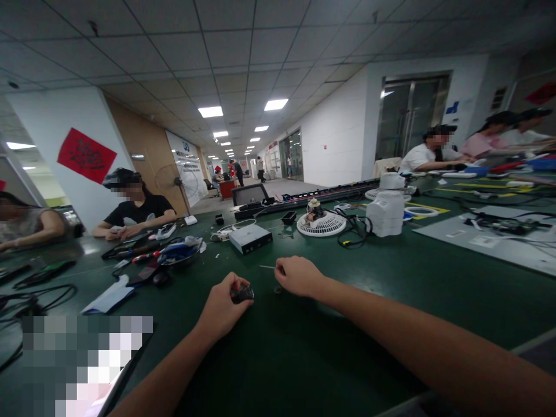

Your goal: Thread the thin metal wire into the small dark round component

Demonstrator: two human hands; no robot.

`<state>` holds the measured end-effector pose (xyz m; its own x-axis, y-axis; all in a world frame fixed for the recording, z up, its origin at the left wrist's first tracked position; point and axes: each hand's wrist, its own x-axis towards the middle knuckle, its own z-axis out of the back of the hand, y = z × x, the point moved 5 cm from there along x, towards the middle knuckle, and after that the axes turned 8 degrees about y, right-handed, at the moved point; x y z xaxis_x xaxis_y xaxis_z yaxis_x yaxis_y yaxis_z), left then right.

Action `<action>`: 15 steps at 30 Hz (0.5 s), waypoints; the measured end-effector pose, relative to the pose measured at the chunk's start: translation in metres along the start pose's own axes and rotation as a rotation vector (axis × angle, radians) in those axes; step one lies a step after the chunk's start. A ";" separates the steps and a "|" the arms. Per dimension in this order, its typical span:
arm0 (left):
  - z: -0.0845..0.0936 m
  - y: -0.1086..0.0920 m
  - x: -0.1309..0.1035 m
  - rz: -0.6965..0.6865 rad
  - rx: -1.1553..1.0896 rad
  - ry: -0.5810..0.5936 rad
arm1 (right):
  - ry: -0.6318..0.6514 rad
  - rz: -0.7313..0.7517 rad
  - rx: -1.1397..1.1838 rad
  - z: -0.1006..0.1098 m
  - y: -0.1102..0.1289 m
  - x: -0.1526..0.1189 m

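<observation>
My left hand [226, 304] is closed around a small dark, rounded piece with a shiny end [245, 293], just above the green table [313, 365]. To its right, my right hand [299, 275] has its fingers pinched on a thin, light metal rod [266, 267] that points left; whether it belongs to a larger tool is hidden in the hand. A small round part [278, 290] lies on the table below the right hand's fingers. The two hands are apart.
Beyond my hands are a grey metal box [251, 238], a white fan base with exposed parts [321, 223] and a white plastic housing [386, 213]. Cables, cloths and a bowl [180, 259] crowd the left. People sit at both sides; a pixelated screen-like area is at lower left.
</observation>
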<state>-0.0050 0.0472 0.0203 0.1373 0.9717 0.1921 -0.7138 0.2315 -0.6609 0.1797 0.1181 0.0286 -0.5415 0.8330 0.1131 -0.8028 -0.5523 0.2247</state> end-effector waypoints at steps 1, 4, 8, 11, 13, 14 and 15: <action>0.000 0.000 0.000 -0.001 0.003 0.004 | 0.009 -0.029 0.050 -0.001 -0.001 0.001; -0.001 0.000 0.000 0.004 0.012 0.013 | 0.027 -0.063 0.135 -0.002 -0.001 0.002; -0.001 0.001 0.001 -0.001 0.026 0.016 | 0.126 -0.096 0.098 -0.004 -0.004 0.001; -0.001 0.001 0.001 -0.007 0.018 0.018 | 0.201 -0.107 0.105 -0.005 -0.010 0.001; -0.001 0.001 0.000 -0.007 0.013 0.022 | 0.242 -0.094 0.144 -0.005 -0.013 0.002; -0.001 0.001 0.000 -0.007 0.011 0.023 | 0.260 -0.087 0.167 -0.005 -0.014 0.003; 0.000 0.001 0.000 -0.007 0.008 0.022 | 0.268 -0.079 0.189 -0.006 -0.015 0.004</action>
<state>-0.0054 0.0472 0.0194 0.1575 0.9709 0.1804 -0.7185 0.2380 -0.6535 0.1886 0.1295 0.0202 -0.5457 0.8216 -0.1649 -0.7982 -0.4497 0.4008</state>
